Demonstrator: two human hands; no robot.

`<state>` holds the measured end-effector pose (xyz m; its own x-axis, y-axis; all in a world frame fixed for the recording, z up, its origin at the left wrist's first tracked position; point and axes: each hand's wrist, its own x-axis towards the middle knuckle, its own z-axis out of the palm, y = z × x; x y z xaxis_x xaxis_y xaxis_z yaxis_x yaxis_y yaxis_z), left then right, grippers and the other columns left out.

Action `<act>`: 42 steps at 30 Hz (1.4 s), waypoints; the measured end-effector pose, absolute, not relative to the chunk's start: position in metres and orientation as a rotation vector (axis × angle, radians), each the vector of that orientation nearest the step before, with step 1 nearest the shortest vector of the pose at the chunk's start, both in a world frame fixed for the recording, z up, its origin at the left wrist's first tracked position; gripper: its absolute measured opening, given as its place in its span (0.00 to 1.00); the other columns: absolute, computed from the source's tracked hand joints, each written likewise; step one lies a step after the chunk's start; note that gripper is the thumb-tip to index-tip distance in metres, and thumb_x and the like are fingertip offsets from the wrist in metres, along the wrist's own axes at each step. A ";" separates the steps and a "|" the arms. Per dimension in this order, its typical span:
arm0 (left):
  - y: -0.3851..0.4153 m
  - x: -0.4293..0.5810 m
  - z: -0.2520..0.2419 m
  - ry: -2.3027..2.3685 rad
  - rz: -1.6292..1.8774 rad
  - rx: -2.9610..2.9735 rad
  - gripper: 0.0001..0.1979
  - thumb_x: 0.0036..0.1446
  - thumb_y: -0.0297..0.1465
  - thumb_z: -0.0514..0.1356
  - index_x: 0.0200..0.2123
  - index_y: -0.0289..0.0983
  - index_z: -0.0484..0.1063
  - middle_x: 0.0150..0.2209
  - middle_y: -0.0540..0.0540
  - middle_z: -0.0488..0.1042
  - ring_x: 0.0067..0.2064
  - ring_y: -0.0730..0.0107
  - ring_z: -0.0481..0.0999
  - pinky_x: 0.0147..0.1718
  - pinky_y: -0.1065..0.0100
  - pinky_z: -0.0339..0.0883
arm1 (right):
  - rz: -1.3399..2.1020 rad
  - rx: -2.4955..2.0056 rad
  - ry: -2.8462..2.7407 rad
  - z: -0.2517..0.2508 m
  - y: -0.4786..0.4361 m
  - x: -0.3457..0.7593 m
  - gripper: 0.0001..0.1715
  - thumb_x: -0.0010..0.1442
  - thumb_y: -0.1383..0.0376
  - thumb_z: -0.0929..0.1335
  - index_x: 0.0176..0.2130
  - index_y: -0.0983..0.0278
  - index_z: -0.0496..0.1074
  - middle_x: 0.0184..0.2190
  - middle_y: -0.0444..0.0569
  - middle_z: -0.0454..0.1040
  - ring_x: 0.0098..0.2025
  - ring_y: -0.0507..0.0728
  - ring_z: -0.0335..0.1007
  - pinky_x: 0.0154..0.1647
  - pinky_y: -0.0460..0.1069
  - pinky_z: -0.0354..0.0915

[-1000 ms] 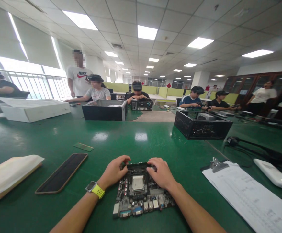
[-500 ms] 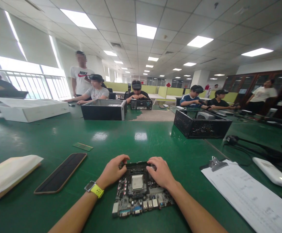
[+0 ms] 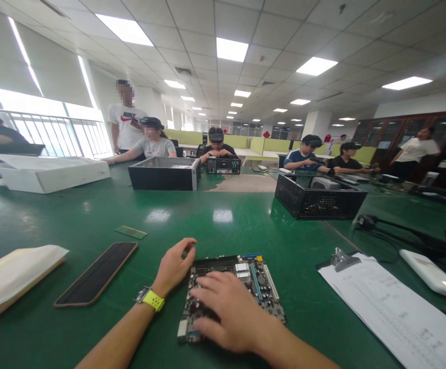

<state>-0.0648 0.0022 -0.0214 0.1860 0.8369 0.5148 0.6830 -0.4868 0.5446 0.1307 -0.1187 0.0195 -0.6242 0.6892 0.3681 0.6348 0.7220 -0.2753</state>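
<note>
A motherboard point(image 3: 261, 287) lies flat on the green table in front of me, its ports along the near edge. My right hand point(image 3: 232, 313) is over its left and middle part, fingers spread and slightly blurred, hiding the processor socket. Whether those fingertips touch the board I cannot tell. Just outside the board's far left corner is my left hand point(image 3: 173, 269), its fingers loosely bent and apart from the thumb, with nothing seen in them. A yellow-green strapped watch point(image 3: 149, 298) is on my left wrist.
Left of the board are a phone point(image 3: 97, 274), a memory module point(image 3: 131, 232) and a paper packet point(image 3: 17, 279). To the right lies a clipboard with papers point(image 3: 395, 307). Open computer cases point(image 3: 320, 200) and a white box point(image 3: 54, 174) stand farther back, with several people around the table.
My right hand has left the board's far edge and moved nearer and left, over the processor area. The left hand has drawn slightly left, off the far corner.
</note>
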 end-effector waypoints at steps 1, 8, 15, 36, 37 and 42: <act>0.002 -0.065 -0.022 1.483 1.188 2.261 0.13 0.58 0.36 0.50 0.42 0.39 0.68 0.33 0.49 0.74 0.34 0.68 0.74 0.36 0.69 0.67 | 0.135 -0.935 -2.562 0.019 -0.125 0.124 0.28 0.60 0.51 0.62 0.57 0.57 0.60 0.57 0.47 0.64 0.58 0.60 0.56 0.58 0.57 0.52; 0.002 -0.064 -0.022 1.499 1.158 2.289 0.12 0.58 0.37 0.51 0.42 0.40 0.67 0.31 0.50 0.73 0.32 0.69 0.74 0.33 0.70 0.66 | -0.041 -0.810 -2.731 -0.012 -0.125 0.091 0.19 0.61 0.50 0.60 0.40 0.60 0.68 0.39 0.45 0.74 0.43 0.58 0.66 0.44 0.54 0.60; 0.002 -0.067 -0.023 1.512 1.160 2.296 0.12 0.58 0.38 0.51 0.41 0.40 0.67 0.30 0.51 0.73 0.31 0.69 0.74 0.32 0.71 0.66 | 0.026 -1.032 -2.609 -0.009 -0.122 0.096 0.11 0.58 0.56 0.63 0.32 0.60 0.70 0.32 0.44 0.76 0.38 0.56 0.66 0.42 0.54 0.56; -0.001 -0.066 -0.021 1.472 1.082 2.277 0.13 0.58 0.38 0.52 0.42 0.40 0.69 0.30 0.50 0.75 0.29 0.69 0.73 0.29 0.71 0.64 | -0.160 -2.020 -1.678 -0.031 -0.014 0.282 0.20 0.59 0.59 0.62 0.48 0.60 0.73 0.46 0.49 0.74 0.47 0.61 0.65 0.46 0.52 0.60; -0.001 -0.065 -0.021 1.472 1.077 2.278 0.13 0.58 0.38 0.52 0.42 0.40 0.69 0.30 0.50 0.75 0.29 0.69 0.73 0.29 0.71 0.64 | -0.156 -2.041 -1.674 -0.030 -0.015 0.280 0.20 0.59 0.58 0.62 0.48 0.61 0.73 0.46 0.49 0.74 0.46 0.61 0.65 0.45 0.52 0.60; -0.001 -0.064 -0.020 1.448 1.025 2.323 0.12 0.59 0.37 0.51 0.40 0.40 0.70 0.31 0.49 0.75 0.32 0.68 0.74 0.32 0.70 0.65 | -0.119 -2.081 -1.697 -0.018 -0.018 0.267 0.20 0.57 0.58 0.63 0.45 0.63 0.74 0.41 0.52 0.76 0.44 0.61 0.66 0.43 0.51 0.59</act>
<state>-0.0641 -0.0014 -0.0196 0.2719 0.8540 0.4435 0.7019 -0.4913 0.5157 0.2668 -0.0178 -0.0179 0.2393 0.9087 0.3420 0.9476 -0.1417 -0.2864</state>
